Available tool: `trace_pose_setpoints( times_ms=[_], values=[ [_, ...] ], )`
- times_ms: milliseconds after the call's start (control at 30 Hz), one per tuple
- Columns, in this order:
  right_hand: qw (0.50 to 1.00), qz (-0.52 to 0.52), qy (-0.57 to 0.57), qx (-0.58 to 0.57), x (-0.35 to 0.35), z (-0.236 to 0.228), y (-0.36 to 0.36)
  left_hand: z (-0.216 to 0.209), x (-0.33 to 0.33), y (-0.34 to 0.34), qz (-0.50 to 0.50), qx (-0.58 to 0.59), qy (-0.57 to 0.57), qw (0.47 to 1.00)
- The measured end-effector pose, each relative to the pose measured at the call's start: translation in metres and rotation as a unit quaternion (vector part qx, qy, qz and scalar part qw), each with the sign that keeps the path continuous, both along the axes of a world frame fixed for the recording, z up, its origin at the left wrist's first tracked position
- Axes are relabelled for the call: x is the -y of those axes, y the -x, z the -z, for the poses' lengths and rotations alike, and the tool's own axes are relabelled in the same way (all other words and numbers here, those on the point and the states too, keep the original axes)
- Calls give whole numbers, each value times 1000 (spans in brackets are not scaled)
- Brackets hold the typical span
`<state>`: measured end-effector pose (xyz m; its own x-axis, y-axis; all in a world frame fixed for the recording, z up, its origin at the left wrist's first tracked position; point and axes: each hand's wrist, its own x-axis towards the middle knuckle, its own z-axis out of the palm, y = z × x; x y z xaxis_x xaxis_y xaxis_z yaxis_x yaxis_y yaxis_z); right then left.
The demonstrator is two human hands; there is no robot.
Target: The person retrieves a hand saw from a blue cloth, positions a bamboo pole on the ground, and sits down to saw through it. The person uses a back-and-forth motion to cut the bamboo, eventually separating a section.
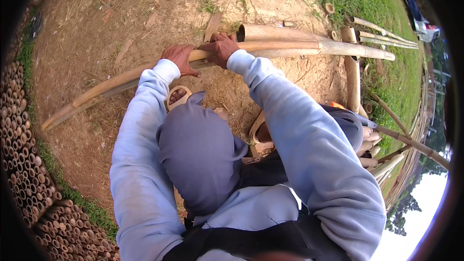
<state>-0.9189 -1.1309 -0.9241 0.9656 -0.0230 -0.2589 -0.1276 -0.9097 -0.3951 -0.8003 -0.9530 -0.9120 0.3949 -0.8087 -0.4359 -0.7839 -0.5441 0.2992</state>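
A long bamboo pole [121, 78] runs across in front of me, bending down toward the left. Along much of its length it looks split into two strips lying close together; the right part looks whole. My left hand [180, 59] is closed over the pole, thumb toward me. Just to its right, my right hand [221, 48] grips the same pole with bent fingers, the fingertips partly hidden. Behind the pole lies a thicker bamboo tube [275, 33], its open end close to my right hand. At the right, the pole lies across an upright-looking bamboo piece [353, 82].
Stacked cut bamboo [29, 164] fills the left edge, with more at lower left. Thin poles [386, 38] lie on grass at the right. Bamboo lengths [369, 147] and a slanting pole [411, 141] stand near my right elbow. My sandalled foot [179, 95] is close below the pole.
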Motion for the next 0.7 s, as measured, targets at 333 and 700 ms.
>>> trace_pose_setpoints(
  times_ms=[333,700],
  values=[
    [998,-36,11,55,6,6,7,6,30,10,-21,14,-53,998],
    [974,-10,221,52,196,-148,79,15,25,4,2,15,-25,1000]
  ],
)
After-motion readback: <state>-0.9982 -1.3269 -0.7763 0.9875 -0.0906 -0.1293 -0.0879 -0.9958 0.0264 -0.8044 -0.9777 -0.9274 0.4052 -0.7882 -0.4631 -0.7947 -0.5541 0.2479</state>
